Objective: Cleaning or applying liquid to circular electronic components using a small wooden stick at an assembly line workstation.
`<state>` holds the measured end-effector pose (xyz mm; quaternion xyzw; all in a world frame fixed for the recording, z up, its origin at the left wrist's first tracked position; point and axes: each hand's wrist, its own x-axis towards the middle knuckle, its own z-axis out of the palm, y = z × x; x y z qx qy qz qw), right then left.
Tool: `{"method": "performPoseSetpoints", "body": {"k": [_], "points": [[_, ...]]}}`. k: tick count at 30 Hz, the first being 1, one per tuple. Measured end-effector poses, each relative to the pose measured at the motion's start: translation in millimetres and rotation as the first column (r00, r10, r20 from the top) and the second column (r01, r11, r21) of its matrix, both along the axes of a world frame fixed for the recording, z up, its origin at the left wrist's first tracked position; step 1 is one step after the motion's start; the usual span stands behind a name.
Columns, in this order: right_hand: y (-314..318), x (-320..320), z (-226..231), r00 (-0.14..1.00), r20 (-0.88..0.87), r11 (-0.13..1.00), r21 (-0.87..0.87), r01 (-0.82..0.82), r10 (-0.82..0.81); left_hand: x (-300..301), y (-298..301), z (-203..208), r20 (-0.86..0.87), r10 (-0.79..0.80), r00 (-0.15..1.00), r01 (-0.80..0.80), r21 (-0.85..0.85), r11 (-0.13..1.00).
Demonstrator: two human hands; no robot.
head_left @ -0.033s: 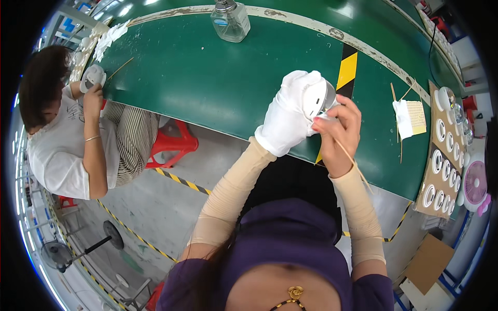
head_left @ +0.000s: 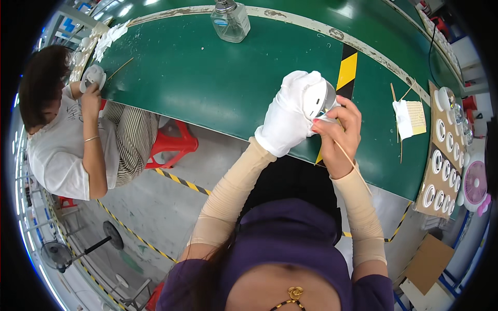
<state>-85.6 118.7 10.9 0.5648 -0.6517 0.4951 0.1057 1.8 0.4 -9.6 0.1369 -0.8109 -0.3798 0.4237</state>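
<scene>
My left hand [head_left: 282,122], in a white glove, is closed around a round white plastic part [head_left: 315,101] above the green table. The part has small dark slots on its face and a shiny greyish rim on its right side. My bare right hand [head_left: 343,127] pinches a thin wooden stick [head_left: 344,152] whose long end slants down past my wrist. Its upper end is hidden by my fingers at the part's lower right edge, where a bit of white material shows. My right fingertips are right beside the part's rim.
A clear bottle [head_left: 231,23] stands at the table's far edge. To the right lie a white cloth [head_left: 402,118], sticks and a yellowish dotted pad [head_left: 416,116], then a brown board [head_left: 421,205] with several white rings. At left, a co-worker [head_left: 72,150] holds a similar white part [head_left: 94,74].
The stick's lower end has shifted very slightly to the left. At far left, the co-worker's hand has moved a little against the white part. My left hand stays put.
</scene>
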Motion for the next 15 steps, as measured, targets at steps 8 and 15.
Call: {"method": "performPoseSetpoints", "body": {"k": [8, 15], "points": [[-15.9, -23.5, 4.5, 0.997, 0.027, 0.995, -0.077, -0.070, 0.072, -3.4, 1.4, 5.3, -0.015, 0.037, 0.999, -0.037, -0.013, 0.999], [-13.4, -18.3, 10.9, 0.991, -0.062, 0.992, -0.037, -0.119, 0.116, -3.2, 0.3, -1.3, -0.011, 0.012, 1.000, -0.012, 0.008, 1.000]]}}
